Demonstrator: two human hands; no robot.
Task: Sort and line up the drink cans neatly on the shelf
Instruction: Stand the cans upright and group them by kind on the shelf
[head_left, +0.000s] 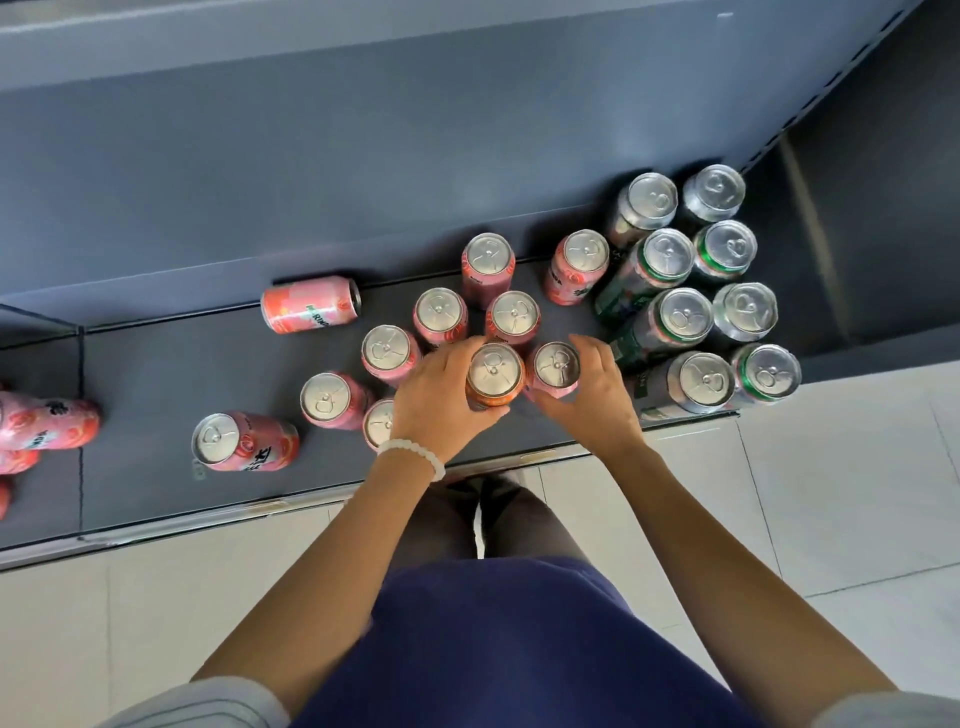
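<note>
Head view is showing the left hand (441, 400) wrapping its curled fingers around an orange can (493, 375), which is standing upright near the front edge of the dark shelf (156, 374), lid facing up. Just to its right, the right hand (592, 395) is cupping a pink can (555, 367), fingers bent round its far and right side; whether they are actually pressing it I cannot tell. The two cans are sitting almost touching, between the two hands, each can lying directly inside its own hand's reach, long axes vertical. Behind them a loose cluster of upright pink cans (514, 316) is spreading toward the back edge, and one fallen pink can (310, 310) is lying on its side further left, its long axis running along the shelf. Toward the right end, green and silver cans (680, 317) are already standing in two tidy rows. The orange can looks like the odd one out, so lifting it straight up with the left hand seems the likely next move.
</note>
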